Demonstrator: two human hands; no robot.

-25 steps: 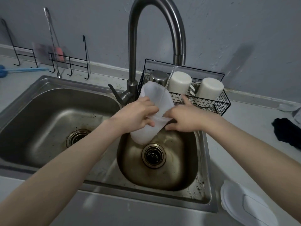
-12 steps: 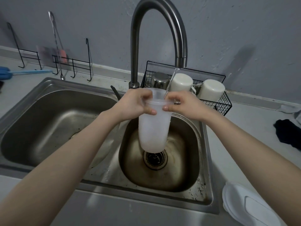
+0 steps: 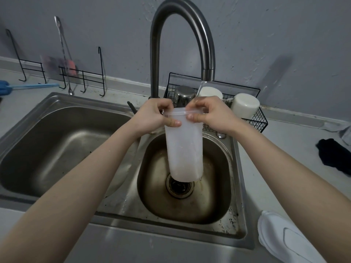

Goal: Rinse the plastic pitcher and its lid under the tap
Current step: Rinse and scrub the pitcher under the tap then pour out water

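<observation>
Writing: none legible on anything in view. Blue brush (image 3: 28, 86) is getting cut off at left edge; wire rack (image 3: 62, 74) items are blurring out. Left hand (image 3: 153, 118) is pinching pitcher (image 3: 183, 147) rim, thumb on outer wall, fingers curling over the lip. Pitcher is hanging upright over small sink basin (image 3: 218, 196), above drain (image 3: 180, 186), translucent white, wet, droplets clinging. Right hand (image 3: 210, 114) is pinching the opposite rim. Tap (image 3: 208, 71) stream is landing by right fingers. Lid (image 3: 284, 242) is lying on counter lower right, partly cropped.
</observation>
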